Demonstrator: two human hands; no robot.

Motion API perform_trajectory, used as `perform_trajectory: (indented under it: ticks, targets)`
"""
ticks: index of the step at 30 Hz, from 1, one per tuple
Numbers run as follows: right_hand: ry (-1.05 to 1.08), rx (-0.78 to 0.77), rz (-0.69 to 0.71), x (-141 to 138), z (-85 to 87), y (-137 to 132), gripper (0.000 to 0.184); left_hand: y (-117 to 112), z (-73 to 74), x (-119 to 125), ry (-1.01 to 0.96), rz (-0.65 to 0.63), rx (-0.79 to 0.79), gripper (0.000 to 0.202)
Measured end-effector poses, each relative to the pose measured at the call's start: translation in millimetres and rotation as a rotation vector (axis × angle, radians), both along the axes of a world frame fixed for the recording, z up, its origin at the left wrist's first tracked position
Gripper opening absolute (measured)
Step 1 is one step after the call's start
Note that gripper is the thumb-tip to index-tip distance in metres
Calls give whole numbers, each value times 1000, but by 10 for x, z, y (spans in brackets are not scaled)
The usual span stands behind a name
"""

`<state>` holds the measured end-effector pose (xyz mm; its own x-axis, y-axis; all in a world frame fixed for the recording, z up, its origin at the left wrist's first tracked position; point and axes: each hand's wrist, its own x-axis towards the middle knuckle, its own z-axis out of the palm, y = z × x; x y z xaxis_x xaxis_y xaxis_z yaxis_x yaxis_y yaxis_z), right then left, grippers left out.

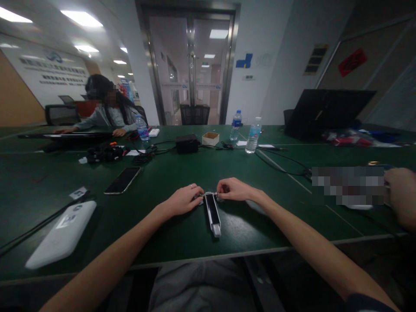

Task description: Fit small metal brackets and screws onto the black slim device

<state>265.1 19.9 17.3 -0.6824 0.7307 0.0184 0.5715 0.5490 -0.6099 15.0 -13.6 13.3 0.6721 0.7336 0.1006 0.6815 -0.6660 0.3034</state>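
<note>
A slim white device with a dark strip along its face [212, 209] lies on the green table in front of me, its whitish narrow end toward me. At its far end a short silvery crosspiece sticks out to both sides. My left hand [186, 200] pinches the left side of that crosspiece, a ring on one finger. On the opposite side, my right hand [236, 189] has its fingers curled closed around the right end. My fingertips hide the crosspiece's ends, so their exact shape cannot be made out.
A phone [123, 180] and a white power bank [62, 234] lie to the left. Farther back are a black box [186, 144], a small open carton [210, 138], water bottles [253, 135] and cables. A person sits across at left; another person's hand [401, 195] is at right.
</note>
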Motion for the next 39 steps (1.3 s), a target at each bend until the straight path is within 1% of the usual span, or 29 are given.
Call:
perform_trajectory:
  ticks: [6, 14, 28, 39]
  targets:
    - [-41, 18, -4, -13, 28, -20, 23, -22, 33, 13, 8, 21, -20, 29]
    - [-50, 18, -11, -8, 28, -24, 23, 20, -37, -1, 7, -4, 25, 29]
    - [-42, 15, 0, 0, 15, -22, 23, 2, -2, 2, 26, -7, 15, 29]
    - [-89, 46, 12, -18, 34, -29, 21, -4, 11, 7, 24, -13, 23, 29]
